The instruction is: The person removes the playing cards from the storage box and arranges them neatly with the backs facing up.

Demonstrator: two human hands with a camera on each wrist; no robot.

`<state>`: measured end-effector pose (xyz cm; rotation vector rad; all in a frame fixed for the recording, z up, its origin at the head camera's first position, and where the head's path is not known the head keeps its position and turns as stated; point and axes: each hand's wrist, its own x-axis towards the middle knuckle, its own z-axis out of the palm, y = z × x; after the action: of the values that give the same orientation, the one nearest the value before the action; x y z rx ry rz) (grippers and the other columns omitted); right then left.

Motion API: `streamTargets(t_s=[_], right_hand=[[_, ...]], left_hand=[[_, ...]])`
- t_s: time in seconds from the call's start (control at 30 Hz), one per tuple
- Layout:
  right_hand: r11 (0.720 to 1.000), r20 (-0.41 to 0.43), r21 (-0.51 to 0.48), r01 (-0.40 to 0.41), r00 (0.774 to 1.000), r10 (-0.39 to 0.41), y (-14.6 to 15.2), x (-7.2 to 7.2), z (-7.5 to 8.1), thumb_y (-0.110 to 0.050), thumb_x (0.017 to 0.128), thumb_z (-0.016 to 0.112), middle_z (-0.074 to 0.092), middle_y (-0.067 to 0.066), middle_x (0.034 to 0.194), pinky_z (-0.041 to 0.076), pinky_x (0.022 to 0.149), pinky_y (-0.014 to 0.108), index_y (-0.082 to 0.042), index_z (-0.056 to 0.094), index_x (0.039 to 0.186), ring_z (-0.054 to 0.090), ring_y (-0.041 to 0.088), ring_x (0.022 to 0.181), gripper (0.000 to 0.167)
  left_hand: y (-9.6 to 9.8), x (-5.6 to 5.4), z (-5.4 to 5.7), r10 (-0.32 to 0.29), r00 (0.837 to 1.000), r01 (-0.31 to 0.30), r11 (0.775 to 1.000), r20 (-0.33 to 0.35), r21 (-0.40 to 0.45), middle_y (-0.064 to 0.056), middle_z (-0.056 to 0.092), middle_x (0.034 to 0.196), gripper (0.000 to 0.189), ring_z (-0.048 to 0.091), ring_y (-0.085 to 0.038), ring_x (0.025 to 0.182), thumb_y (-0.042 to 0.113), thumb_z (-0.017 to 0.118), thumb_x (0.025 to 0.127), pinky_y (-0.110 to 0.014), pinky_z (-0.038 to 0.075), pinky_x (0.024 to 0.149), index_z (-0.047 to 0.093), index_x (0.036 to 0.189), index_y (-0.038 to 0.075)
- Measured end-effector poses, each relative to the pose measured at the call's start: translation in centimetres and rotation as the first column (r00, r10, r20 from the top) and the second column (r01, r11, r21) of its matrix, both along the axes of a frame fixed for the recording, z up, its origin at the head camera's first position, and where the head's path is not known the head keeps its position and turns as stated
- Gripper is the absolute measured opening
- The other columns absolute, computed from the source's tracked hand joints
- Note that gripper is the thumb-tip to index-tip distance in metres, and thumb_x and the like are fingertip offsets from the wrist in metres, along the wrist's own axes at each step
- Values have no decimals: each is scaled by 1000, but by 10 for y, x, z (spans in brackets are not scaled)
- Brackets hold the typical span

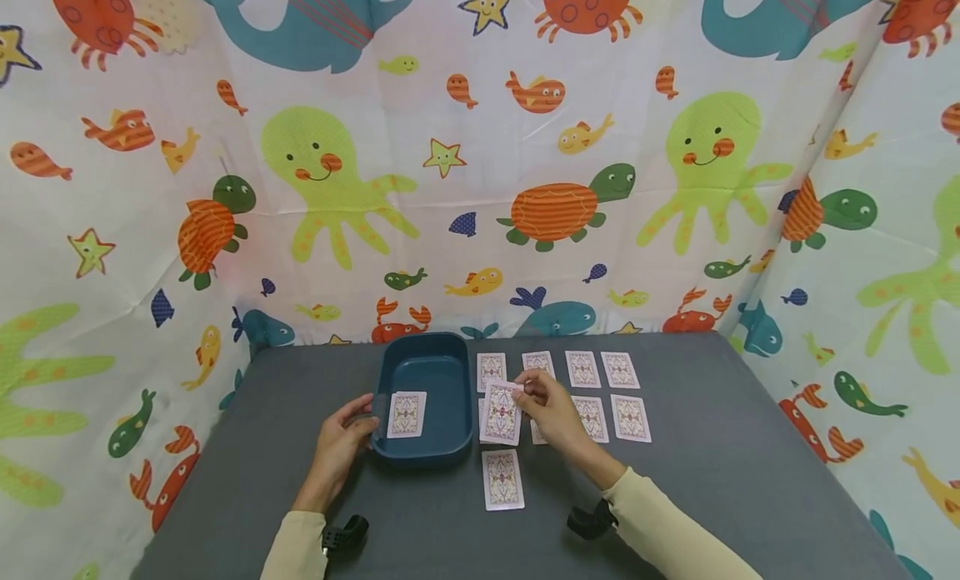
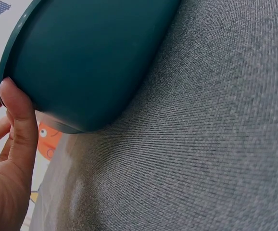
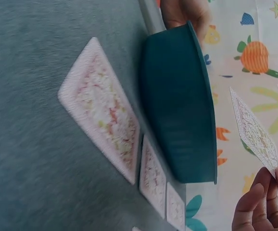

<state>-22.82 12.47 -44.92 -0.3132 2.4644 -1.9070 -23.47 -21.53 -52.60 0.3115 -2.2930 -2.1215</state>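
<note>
My right hand pinches a face-down playing card by its edge. In the right wrist view, that playing card is raised above the table. It partly covers another card in the row beneath. A dark blue tray stands to the left, with face-down cards inside, slightly offset at one edge. My left hand grips the tray's left rim. The left wrist view has the thumb against the tray's outer wall.
Face-down cards lie in rows right of the tray, among them a far-right card and a back-row card. A single card lies nearer the front. The grey table meets a patterned cloth at the back.
</note>
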Motion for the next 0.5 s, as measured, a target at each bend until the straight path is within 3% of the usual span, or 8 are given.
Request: streamTargets(t_s=[0.27,0.5], right_hand=[[1000,33,10,24,999,-24,22,-3,-40,-8,94,63,60,17,89,49,61,27,-2,59,114,57,12,68,21],[999,13,29,16,1000,-16,38,4,-50,-12,93,67,63,17,89,52,65,28,-2,61,114,60,11,71,25]], left_hand=[[-1,1,-1,-1,1000,1,1000,8,12,-17,52,134,50,59,-14,89,5,62,91,-25,50,63,52,140,9],[-1,0,0,-1,1000,1,1000,3,2,-17,52,134,49,59,-19,92,5,61,92,-25,50,63,52,140,9]])
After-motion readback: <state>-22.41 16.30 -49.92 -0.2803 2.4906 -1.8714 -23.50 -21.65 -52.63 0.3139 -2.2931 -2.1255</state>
